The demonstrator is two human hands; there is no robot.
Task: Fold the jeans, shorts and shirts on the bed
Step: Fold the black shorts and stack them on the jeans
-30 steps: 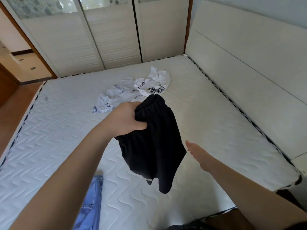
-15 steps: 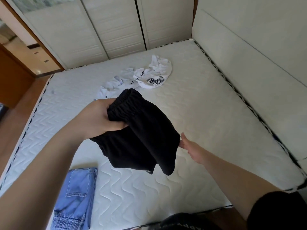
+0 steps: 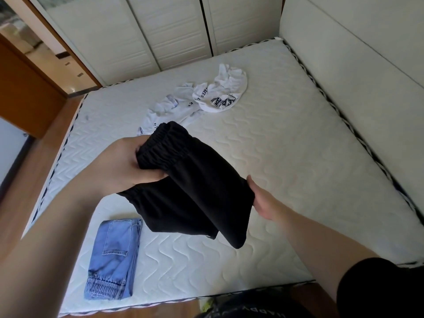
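Black shorts (image 3: 197,193) with an elastic waistband hang in the air above the mattress (image 3: 298,157). My left hand (image 3: 124,164) grips the bunched waistband. My right hand (image 3: 263,200) touches the right edge of the shorts with straight fingers; its fingertips are hidden behind the cloth. Folded light-blue jeans (image 3: 114,258) lie near the bed's front left edge. Two crumpled white shirts lie further back: one with dark letters (image 3: 222,92), one plainer (image 3: 169,111).
The padded headboard (image 3: 355,65) runs along the right side. White wardrobe doors (image 3: 160,31) stand behind the bed. Wooden floor (image 3: 29,161) and a brown door are on the left. The bed's front edge is close to my body.
My left hand lifted the shorts slightly and tilted them flatter. My right hand moved in from the right and now touches the shorts' edge. The view dropped, showing the folded jeans fully.
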